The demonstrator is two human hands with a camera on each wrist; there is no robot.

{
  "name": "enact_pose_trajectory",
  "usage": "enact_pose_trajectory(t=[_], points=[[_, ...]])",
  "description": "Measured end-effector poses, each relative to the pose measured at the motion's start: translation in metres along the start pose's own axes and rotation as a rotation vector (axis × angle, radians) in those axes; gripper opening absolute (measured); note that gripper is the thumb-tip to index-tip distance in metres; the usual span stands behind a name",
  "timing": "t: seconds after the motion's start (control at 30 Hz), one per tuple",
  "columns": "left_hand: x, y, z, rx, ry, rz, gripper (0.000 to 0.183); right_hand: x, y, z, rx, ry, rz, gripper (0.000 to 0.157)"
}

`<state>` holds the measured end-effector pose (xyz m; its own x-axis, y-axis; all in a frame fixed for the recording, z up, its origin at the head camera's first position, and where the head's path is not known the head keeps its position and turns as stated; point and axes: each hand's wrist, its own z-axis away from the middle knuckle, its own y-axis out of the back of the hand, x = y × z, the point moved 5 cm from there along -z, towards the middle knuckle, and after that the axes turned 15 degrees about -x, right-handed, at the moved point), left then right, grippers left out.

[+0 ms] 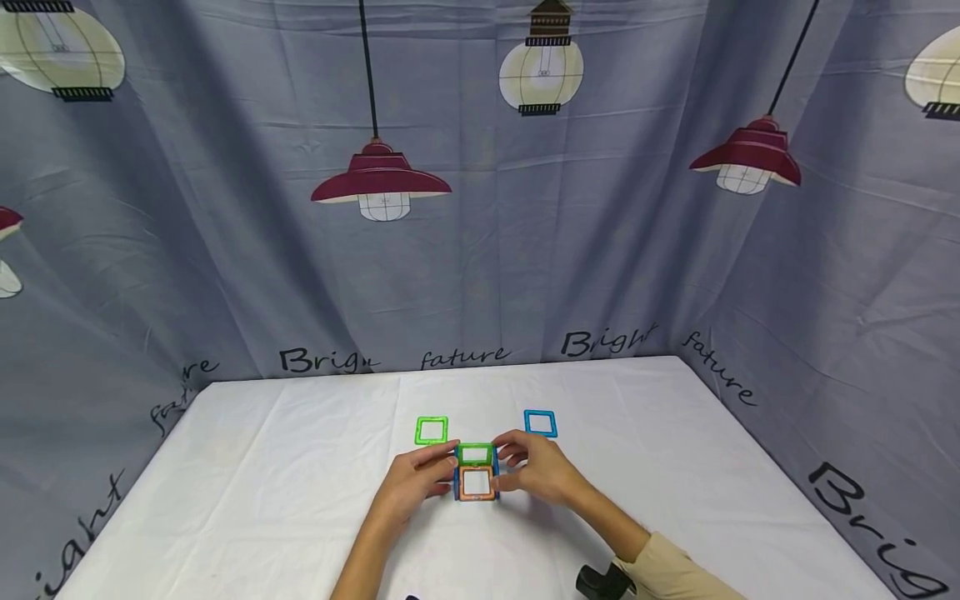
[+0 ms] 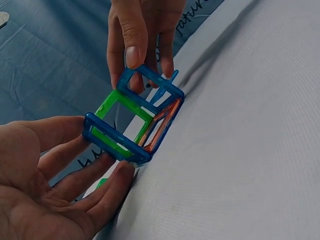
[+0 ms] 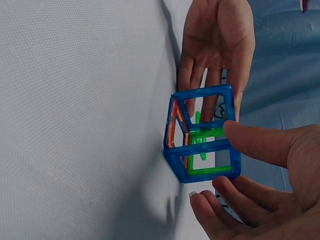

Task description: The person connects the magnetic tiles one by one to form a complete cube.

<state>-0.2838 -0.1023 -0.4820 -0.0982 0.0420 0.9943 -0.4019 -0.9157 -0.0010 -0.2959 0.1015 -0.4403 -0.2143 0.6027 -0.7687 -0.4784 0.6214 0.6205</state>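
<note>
A small open box of magnetic tiles (image 1: 476,497) stands on the white table between both hands. It has blue tiles (image 3: 202,148) at its sides, an orange tile (image 2: 165,125) low down and a green tile (image 1: 476,447) across from the viewer. My left hand (image 1: 408,485) grips the left blue side, its fingers spread between two corners. On the opposite side my right hand (image 1: 546,471) holds the other blue tile, the thumb on one edge and a fingertip against another.
A loose green square tile (image 1: 432,441) lies beyond the left hand, and a loose blue square tile (image 1: 542,433) lies beyond the right. The white-covered table (image 1: 285,483) meets a grey-blue printed curtain (image 1: 465,275) at the back. A black object (image 1: 600,582) sits by the right sleeve.
</note>
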Motion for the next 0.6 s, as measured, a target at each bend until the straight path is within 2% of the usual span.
enact_pose_trajectory(t=[0.2, 0.6], points=[[0.0017, -0.0003, 0.0018, -0.008, 0.01, 0.006, 0.044, -0.0017, -0.0002, 0.0007, -0.008, -0.005, -0.005, 0.054], [0.0021, -0.0004, 0.0013, -0.025, -0.021, 0.017, 0.046, 0.0012, 0.0018, 0.0045, -0.024, 0.012, -0.004, 0.056]])
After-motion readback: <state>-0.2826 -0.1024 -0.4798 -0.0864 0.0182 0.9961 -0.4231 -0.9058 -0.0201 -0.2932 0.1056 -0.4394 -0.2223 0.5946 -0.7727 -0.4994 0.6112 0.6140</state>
